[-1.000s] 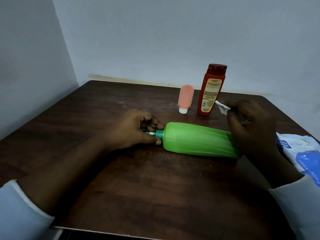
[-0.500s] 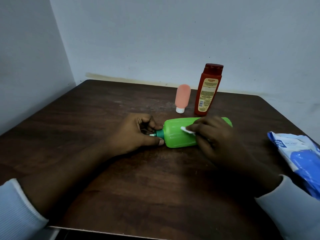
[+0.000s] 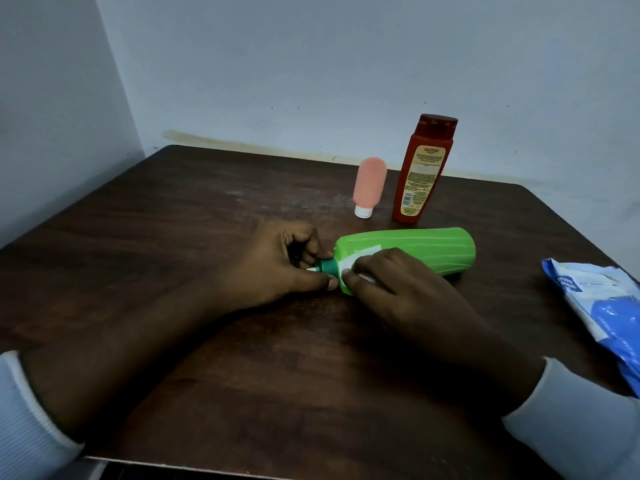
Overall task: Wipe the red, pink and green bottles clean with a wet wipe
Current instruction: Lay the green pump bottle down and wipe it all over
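Head cam: green bottle (image 3: 426,249) lies on its side mid-table (image 3: 173,237), cap end toward the person's left, base to the right. Left hand (image 3: 277,268) pinches it by the dark-green cap (image 3: 327,266), thumb on the near side and fingers curled round the far side, which steadies it vs rolling. Right hand (image 3: 391,285) has its fingers bent over a wet wipe (image 3: 353,259) & presses it onto the bottle's shoulder right beside the cap. Only a white strip of wipe shows past the fingertips.

Step in hand, imo: wiping the green bottle, working at the neck end. The side lying on the table prob. isn't reached yet.

Next move prob. needs the wipe dragged along the ribs toward the base w/ steady pressure, following the grooves rather than crossing them. Then the left hand would roll the bottle by the cap to bring the hidden side up. The grip on the cap must hold, bc a round body on a smooth top will spin away.

Pink bottle (image 3: 370,183) stands upright on its white cap at the back. Red bottle (image 3: 420,171) stands upright just beside it, on its right. Can't tell if either is wiped. Blue-white wipes pack (image 3: 602,306) sits at the right table edge, well apart from both hands.
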